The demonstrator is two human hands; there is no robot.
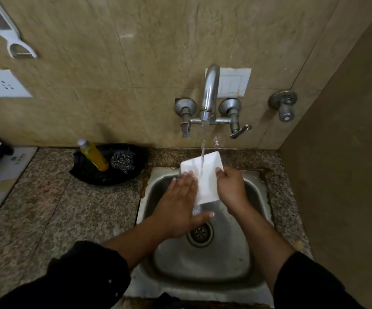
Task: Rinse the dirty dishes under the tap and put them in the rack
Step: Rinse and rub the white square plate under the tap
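Rinsing the plate (205, 175) over the sink (203, 259), held between both hands

The right hand (230, 188) grips its right edge and the left hand (178, 197) lies flat-fingered on its left side. Its long axis points away toward the tap (209, 94), so the right hand probably carries it.

Back wall (87, 52): beige marbled tiles | side wall (347, 163): plain brown, right | desk (53, 208): speckled granite | socket (4, 83): white, wall-mounted, far left

The loose black fabric left sleeve (87, 273) ends mid-forearm and carries a few tiny white specks. The matching black right sleeve (312, 284) looks plain. The left grip (180, 197) and right grip (230, 188) are bare, with short nails.
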